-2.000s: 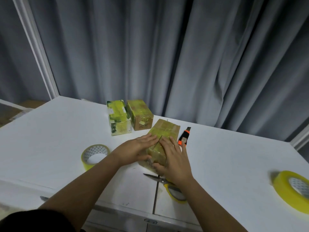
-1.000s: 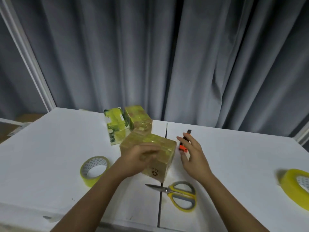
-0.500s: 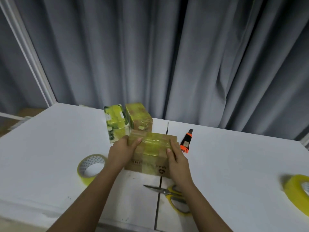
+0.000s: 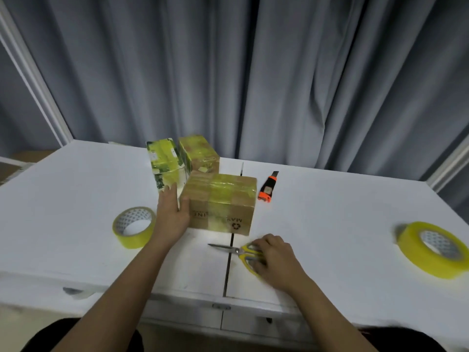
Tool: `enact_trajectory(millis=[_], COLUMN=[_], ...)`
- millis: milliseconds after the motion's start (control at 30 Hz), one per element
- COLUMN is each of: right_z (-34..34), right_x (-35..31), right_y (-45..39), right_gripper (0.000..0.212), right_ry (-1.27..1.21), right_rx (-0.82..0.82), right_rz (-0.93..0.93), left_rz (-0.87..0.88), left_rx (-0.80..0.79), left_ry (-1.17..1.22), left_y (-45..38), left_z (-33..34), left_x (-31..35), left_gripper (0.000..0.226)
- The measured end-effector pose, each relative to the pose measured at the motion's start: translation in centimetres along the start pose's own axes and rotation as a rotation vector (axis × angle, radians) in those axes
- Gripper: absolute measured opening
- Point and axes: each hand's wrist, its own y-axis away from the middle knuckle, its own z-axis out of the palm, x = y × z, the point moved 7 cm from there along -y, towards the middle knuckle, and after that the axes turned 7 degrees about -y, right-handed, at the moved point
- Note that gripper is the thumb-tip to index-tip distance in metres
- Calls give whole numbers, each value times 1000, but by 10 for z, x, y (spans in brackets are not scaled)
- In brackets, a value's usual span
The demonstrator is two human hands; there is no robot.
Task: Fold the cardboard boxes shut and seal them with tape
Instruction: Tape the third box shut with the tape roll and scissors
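1. Box [image 4: 220,202]: taped brown carton, mid-table, upright, in front of two other taped boxes [image 4: 181,158].
2. L hand [image 4: 172,214]: fingers straight, flat vs box's left face, thumb on front corner. Steadying, not clasping.
3. R hand [image 4: 272,257]: curled over yellow scissors [image 4: 241,251] handles; can't tell if fingers are thru the loops.
4. Seat fingers in loops w/ blades closed before lifting.
5. Nearest tape roll [image 4: 134,226] just left of L wrist.
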Motion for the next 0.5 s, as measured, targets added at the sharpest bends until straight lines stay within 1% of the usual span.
enact_trajectory(millis=[67,167,267,333,400,433,500], right_z=[-2,-10,-27,-43,-55,-59,-62], right_x=[-6,-7,0,12,29,37,46], right_y=[2,14,37,51,64,68,69], right_gripper=[37,34,33,29,25,25,26], right_ry=[17,-74,-145,-226,-277,-272,-247], right_rx=[8,43,152,280,411,454,476], right_rz=[-6,-17,-10,95,245,321,451], left_rz=[5,-18,-78,-115,-127,-120,-96], left_rx=[-1,-19,-20,-10,-2,6,31], left_ry=[-94,-257,-521,-694,-751,-779,-864], left_y=[10,21,28,34,40,43,44], left_z=[-3,-9,-16,-18,-18,-18,-20], left_x=[-9,-25,-47,-59,-67,-69,-68], left_gripper=[56,62,61,59,55,52,45])
